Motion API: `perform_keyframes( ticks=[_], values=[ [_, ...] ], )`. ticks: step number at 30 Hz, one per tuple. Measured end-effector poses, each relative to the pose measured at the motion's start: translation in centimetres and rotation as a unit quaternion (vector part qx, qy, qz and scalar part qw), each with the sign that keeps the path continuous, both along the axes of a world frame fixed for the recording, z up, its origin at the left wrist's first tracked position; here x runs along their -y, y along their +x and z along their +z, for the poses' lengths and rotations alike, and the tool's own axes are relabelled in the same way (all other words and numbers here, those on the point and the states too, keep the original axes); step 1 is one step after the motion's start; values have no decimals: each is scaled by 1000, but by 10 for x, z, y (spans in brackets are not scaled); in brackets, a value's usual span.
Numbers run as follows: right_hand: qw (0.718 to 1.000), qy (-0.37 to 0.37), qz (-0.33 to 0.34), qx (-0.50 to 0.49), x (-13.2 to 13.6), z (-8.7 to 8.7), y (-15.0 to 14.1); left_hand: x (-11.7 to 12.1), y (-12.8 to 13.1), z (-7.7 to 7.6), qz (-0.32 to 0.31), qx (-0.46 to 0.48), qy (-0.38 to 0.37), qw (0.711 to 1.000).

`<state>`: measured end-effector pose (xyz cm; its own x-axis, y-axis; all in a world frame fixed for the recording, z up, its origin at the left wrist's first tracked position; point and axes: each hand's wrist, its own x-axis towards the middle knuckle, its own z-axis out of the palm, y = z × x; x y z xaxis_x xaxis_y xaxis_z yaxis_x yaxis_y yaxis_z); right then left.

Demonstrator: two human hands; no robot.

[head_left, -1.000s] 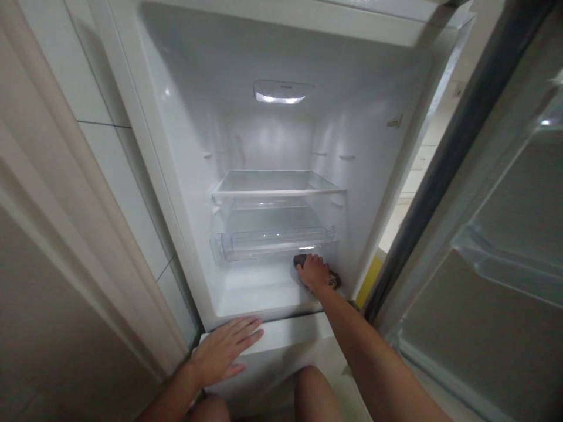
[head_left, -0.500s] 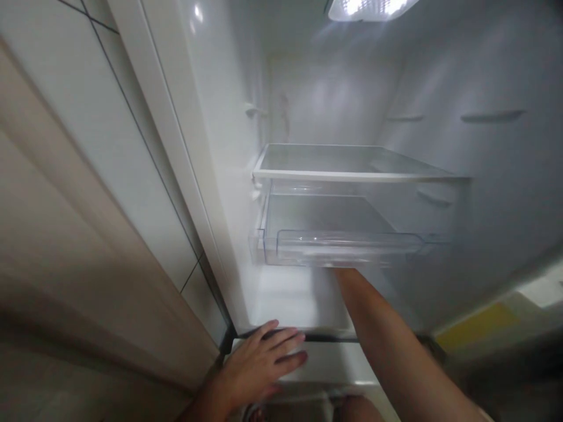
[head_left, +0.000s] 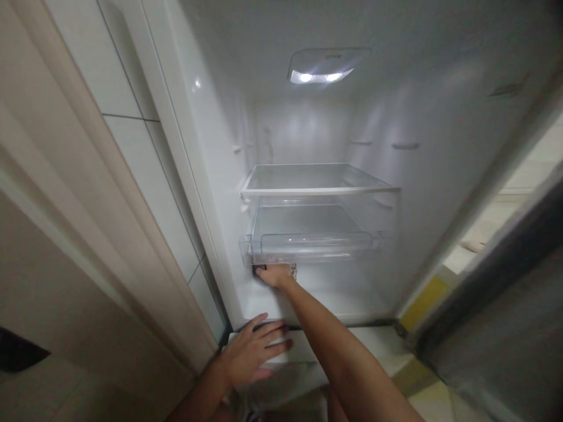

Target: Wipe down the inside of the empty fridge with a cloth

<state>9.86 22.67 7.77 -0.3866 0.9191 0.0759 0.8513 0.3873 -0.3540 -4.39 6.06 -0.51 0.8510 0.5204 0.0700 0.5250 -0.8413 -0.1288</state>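
An open white fridge (head_left: 211, 176) fills the view. My right hand (head_left: 273, 274) reaches in to the left end of the fridge floor (head_left: 347, 293), just below the clear drawer (head_left: 308, 246), and presses on a dark cloth (head_left: 260, 269) of which only an edge shows. Its fingers curl over the cloth. My left hand (head_left: 255, 349) lies flat with fingers spread on the white top edge of the lower compartment (head_left: 303, 346), holding nothing.
A glass shelf (head_left: 316, 179) sits above the drawer, and a lamp (head_left: 323, 73) glows in the ceiling. A tiled wall (head_left: 132, 152) and beige panel (head_left: 65, 234) stand at left. The fridge door (head_left: 505, 305) hangs open at right.
My right hand has slid with the cloth from the right end of the fridge floor to the left end. The view has shifted closer and rightward. My left hand has stayed on the lower edge.
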Motion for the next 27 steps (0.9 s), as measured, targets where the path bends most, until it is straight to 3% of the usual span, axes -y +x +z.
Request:
perform_keyframes(
  ticks=[5, 8, 10, 12, 16, 20, 23, 27],
  values=[
    [994, 21, 111, 6, 74, 8, 35, 5, 3, -3, 19, 6, 33, 999],
    [988, 39, 147, 27, 106, 11, 62, 8, 3, -5, 21, 13, 44, 999],
    [988, 52, 140, 43, 117, 11, 87, 10, 3, -4, 16, 19, 52, 998],
    [992, 64, 92, 56, 122, 10, 117, 11, 2, -1, 8, 30, 59, 998],
    [988, 92, -93, 77, 118, 6, 179, 9, -2, -1, -3, 38, 58, 998],
    [952, 112, -275, 76, 101, 1, 212, 6, -5, -6, -2, 23, 53, 998],
    [939, 112, -317, 75, 79, -2, 212, 7, -4, -6, 2, 25, 47, 999],
    [936, 123, -318, 88, 42, -5, 203, 8, -1, -2, 2, 18, 30, 999]
  ],
)
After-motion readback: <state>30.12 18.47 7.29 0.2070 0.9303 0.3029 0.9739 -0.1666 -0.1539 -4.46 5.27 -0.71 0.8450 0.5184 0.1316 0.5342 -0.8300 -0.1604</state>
